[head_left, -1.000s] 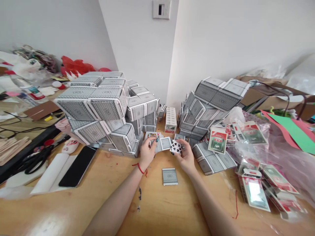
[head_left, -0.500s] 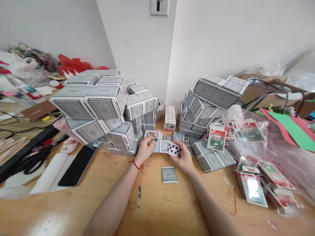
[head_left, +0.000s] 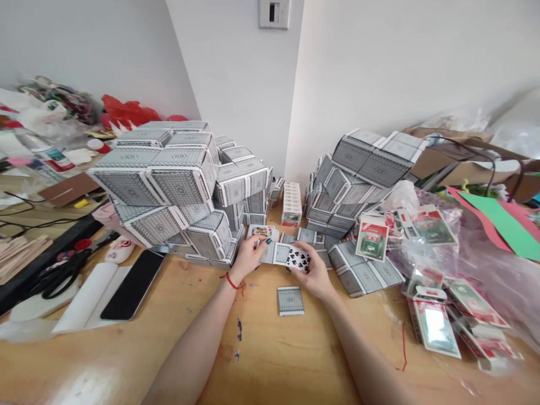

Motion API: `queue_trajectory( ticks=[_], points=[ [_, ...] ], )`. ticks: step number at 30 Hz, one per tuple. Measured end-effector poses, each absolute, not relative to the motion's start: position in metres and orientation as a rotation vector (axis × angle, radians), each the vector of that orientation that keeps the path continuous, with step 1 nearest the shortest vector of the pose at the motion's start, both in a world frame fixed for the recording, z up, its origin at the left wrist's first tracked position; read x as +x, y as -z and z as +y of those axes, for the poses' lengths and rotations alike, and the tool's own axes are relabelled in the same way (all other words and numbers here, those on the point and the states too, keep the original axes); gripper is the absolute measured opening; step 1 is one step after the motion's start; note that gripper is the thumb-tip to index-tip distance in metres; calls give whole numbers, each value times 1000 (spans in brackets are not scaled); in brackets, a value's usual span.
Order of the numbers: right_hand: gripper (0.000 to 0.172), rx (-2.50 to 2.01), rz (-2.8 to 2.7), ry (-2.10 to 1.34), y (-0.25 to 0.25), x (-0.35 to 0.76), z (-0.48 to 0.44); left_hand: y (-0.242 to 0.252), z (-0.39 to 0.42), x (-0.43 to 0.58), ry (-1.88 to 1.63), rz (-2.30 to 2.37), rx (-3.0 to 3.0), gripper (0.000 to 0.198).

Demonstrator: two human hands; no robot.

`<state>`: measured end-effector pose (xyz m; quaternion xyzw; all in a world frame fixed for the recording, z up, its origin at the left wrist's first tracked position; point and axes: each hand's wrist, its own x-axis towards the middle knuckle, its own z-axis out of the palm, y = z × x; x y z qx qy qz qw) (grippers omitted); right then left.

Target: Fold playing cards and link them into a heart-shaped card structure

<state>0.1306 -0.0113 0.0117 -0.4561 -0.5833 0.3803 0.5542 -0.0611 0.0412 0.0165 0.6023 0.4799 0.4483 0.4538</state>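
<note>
Both hands hold playing cards low over the table. My left hand [head_left: 250, 256], with dark green nail polish and a red string on the wrist, pinches the left end of a grey-patterned card piece [head_left: 275, 253]. My right hand [head_left: 313, 270] grips its right end, where a spade playing card [head_left: 297, 259] shows its face. A face card [head_left: 261, 230] lies just beyond my left fingers. Nearer to me, a squarish folded card [head_left: 290, 301] lies pattern up on the wood. How the held cards are joined cannot be made out.
Blocks built of grey cards stand as a tall left stack [head_left: 169, 174] and a right stack [head_left: 358, 180]. Between them sits a row of card boxes [head_left: 291, 203]. Opened card boxes [head_left: 434, 320] lie right; a phone [head_left: 133, 285] and scissors [head_left: 63, 275] lie left.
Almost nothing differs. Both hands keep their grip on the cards in the same place, and the view has shifted very slightly.
</note>
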Motion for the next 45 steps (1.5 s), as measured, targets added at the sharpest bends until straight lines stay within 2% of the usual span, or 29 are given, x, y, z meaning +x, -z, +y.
queue_trajectory(
  ticks=[19, 32, 40, 45],
  points=[
    [66, -1000, -1481, -992, -4, 135, -11, -12, 43, -61, -1088, 1217, 1722, 20],
    [64, -1034, -1547, -877, -6, 128, -14, -15, 33, -52, -1105, 1328, 1822, 19],
    [54, -1085, -1603, -754, -11, 122, -18, -31, 20, -45, -1216, 1355, 1871, 11],
    [54, -1073, -1585, -747, -13, 119, -19, -30, 17, -41, -1119, 1357, 1727, 15]
  ],
)
